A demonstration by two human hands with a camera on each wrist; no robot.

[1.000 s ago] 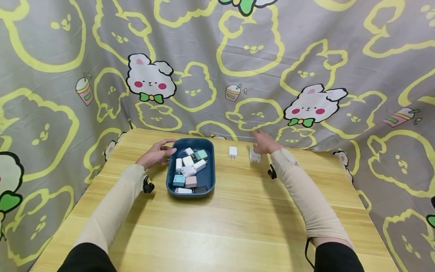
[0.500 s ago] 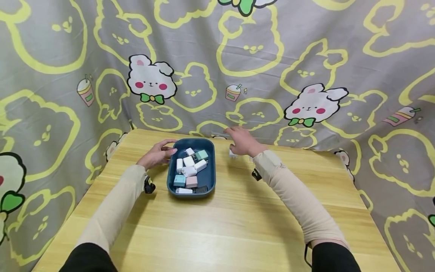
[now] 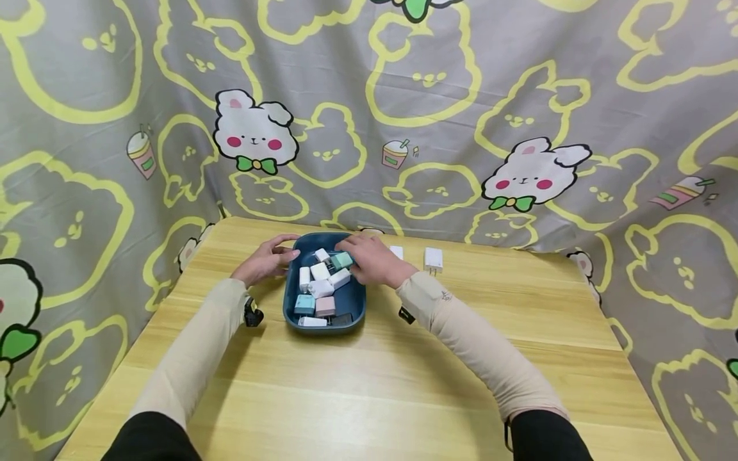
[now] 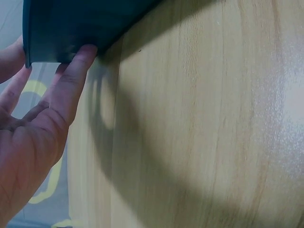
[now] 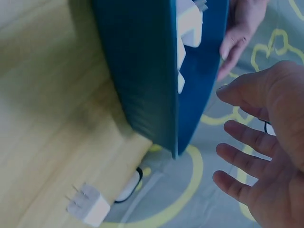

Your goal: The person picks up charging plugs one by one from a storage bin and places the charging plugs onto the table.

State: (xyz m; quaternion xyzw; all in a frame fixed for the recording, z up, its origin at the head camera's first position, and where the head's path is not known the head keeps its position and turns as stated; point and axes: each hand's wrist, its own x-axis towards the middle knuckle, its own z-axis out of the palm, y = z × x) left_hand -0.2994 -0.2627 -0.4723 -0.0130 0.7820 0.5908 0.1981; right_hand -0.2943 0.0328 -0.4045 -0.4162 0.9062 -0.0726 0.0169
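In the head view a dark blue plastic bin (image 3: pixel 359 314) holds several plug-in chargers, among them a mint green charger (image 3: pixel 342 259), a light blue charger (image 3: pixel 304 304), a pink charger (image 3: pixel 325 306) and white ones. My left hand (image 3: pixel 265 261) holds the bin's left side, thumb at the rim; the left wrist view shows its fingers (image 4: pixel 76 76) against the outer wall. Over the bin's far right rim reaches my right hand (image 3: pixel 375 261), near the mint green charger. The right wrist view shows its fingers (image 5: pixel 247 140) spread loosely with nothing between them.
Right of the bin lie two white chargers on the wooden table (image 3: pixel 403 384): the nearer charger (image 3: pixel 396 251), partly behind my right hand, and a farther charger (image 3: pixel 434 259). A grey patterned curtain (image 3: pixel 346 128) hangs along the table's back and sides.
My right hand has moved left from above the far white charger, past the other one, to the bin. Both chargers still lie on the table. My left hand has stayed at the bin.
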